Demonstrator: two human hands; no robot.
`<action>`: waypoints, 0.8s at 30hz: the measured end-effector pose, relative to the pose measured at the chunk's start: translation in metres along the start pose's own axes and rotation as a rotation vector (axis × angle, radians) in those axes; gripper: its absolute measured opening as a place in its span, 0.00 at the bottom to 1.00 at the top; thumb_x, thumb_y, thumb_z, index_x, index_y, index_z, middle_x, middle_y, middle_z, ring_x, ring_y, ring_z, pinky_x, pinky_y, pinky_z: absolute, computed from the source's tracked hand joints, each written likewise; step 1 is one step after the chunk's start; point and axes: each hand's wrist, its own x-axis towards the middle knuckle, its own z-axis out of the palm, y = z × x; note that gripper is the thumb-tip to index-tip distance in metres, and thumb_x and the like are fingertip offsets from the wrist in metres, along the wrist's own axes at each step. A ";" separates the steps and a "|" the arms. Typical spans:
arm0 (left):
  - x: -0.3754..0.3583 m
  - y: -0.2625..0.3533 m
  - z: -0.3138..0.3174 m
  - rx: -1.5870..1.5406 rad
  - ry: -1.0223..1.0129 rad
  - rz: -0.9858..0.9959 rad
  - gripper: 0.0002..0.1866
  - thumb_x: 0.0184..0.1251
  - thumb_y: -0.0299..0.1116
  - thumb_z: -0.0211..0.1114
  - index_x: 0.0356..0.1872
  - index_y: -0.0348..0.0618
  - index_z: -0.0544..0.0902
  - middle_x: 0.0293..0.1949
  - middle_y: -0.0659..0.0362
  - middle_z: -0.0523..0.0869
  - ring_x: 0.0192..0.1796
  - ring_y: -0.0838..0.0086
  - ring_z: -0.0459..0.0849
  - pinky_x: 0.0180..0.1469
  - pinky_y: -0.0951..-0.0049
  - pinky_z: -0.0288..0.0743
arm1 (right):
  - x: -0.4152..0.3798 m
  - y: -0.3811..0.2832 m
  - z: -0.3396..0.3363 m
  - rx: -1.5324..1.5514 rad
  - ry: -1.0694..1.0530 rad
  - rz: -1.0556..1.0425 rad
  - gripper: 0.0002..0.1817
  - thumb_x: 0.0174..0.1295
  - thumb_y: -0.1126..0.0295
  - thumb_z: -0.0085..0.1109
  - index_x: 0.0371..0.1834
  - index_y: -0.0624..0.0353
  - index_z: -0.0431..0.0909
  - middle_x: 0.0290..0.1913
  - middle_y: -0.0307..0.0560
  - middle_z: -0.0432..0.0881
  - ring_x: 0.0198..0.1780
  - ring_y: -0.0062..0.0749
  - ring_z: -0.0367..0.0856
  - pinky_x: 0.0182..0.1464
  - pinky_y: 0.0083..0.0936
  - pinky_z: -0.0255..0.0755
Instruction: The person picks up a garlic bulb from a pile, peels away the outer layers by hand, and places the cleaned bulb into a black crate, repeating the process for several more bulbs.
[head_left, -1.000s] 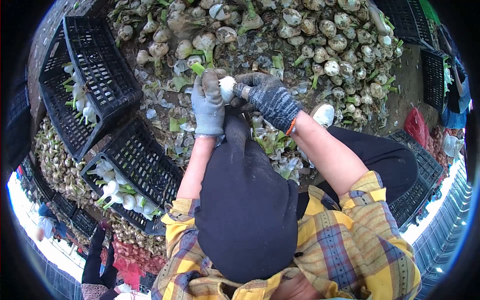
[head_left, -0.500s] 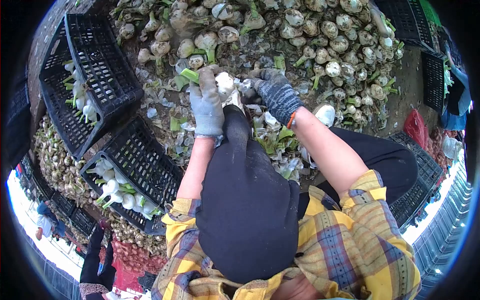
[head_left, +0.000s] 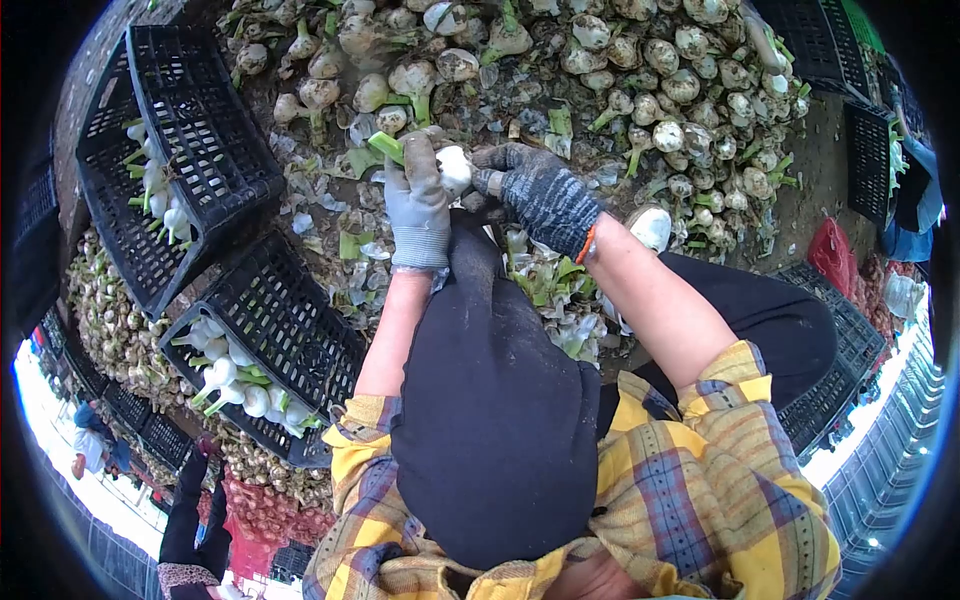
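Observation:
My left hand (head_left: 415, 195), in a pale grey glove, is closed around a garlic bulb (head_left: 455, 171) above my dark-clad knee. The bulb's white side faces right, and its cut green stem (head_left: 386, 147) sticks out to the left of the fingers. My right hand (head_left: 540, 190), in a dark striped knit glove with an orange edge, presses its curled fingers and thumb against the bulb's right side. Its fingertips are partly hidden, so anything small between them cannot be made out. Loose papery garlic skins (head_left: 560, 290) lie on the ground below.
A large heap of unpeeled garlic (head_left: 680, 90) spreads ahead and right. At left stand a black crate (head_left: 205, 120) and another black crate (head_left: 285, 310), both holding white garlic bulbs (head_left: 235, 385). A red bag (head_left: 832, 258) lies at right. Another person's legs (head_left: 190, 510) show at lower left.
My right hand has moved slightly left and in against the bulb, closing the gap. Skin hanging below the bulb no longer shows. My left hand has tilted the bulb slightly.

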 end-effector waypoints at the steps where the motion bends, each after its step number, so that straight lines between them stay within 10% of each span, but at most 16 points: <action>1: 0.002 -0.007 -0.001 0.022 0.018 0.035 0.21 0.69 0.47 0.55 0.48 0.38 0.73 0.39 0.59 0.79 0.38 0.79 0.77 0.39 0.77 0.73 | -0.001 0.000 0.001 -0.025 0.016 -0.026 0.10 0.60 0.72 0.54 0.42 0.65 0.76 0.33 0.46 0.82 0.31 0.26 0.81 0.34 0.24 0.78; 11: 0.002 -0.024 -0.006 0.007 0.064 0.121 0.18 0.66 0.39 0.60 0.49 0.36 0.71 0.41 0.59 0.78 0.40 0.78 0.77 0.41 0.77 0.73 | 0.008 0.006 0.004 -0.660 0.216 -0.299 0.19 0.52 0.56 0.62 0.33 0.64 0.79 0.29 0.54 0.81 0.34 0.38 0.81 0.40 0.32 0.73; 16: 0.000 -0.017 -0.005 0.006 0.106 0.090 0.18 0.68 0.42 0.58 0.48 0.36 0.74 0.40 0.58 0.80 0.40 0.77 0.79 0.42 0.76 0.75 | 0.021 0.017 -0.002 -0.506 0.205 -0.253 0.14 0.51 0.61 0.62 0.31 0.62 0.79 0.29 0.56 0.81 0.33 0.41 0.81 0.40 0.32 0.73; 24: 0.014 -0.010 -0.009 -0.583 0.154 -0.357 0.14 0.66 0.39 0.53 0.45 0.40 0.76 0.39 0.55 0.82 0.42 0.66 0.82 0.45 0.66 0.78 | 0.024 0.023 -0.037 -0.550 0.379 -0.229 0.10 0.63 0.69 0.48 0.40 0.65 0.74 0.34 0.51 0.82 0.31 0.38 0.83 0.34 0.30 0.76</action>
